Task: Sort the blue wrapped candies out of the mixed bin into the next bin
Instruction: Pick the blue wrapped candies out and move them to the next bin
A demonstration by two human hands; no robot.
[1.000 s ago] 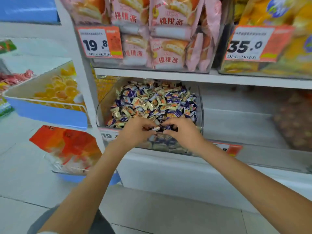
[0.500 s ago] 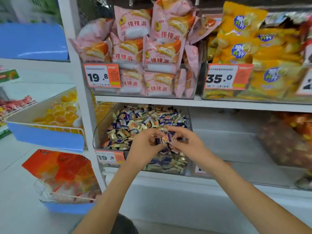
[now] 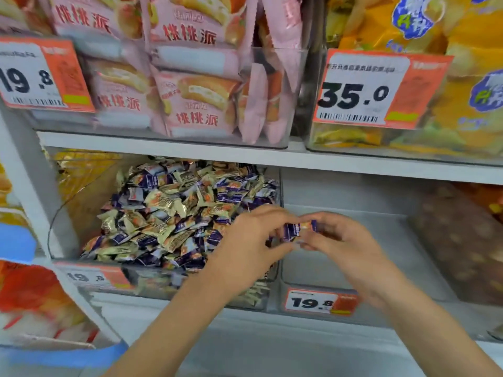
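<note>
Shop shelf, hands [image 3: 299, 238] round blue candies [image 3: 295, 229]

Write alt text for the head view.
Both hands, left hand and right hand, pinch blue wrapped candies above the clear next bin. To the left, the mixed bin holds blue and gold candies.

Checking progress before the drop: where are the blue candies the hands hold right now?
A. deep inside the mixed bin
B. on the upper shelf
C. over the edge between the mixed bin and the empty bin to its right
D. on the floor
C: the blue candies, held between left hand and right hand, sit above the divide between the mixed bin and the empty bin.
</note>
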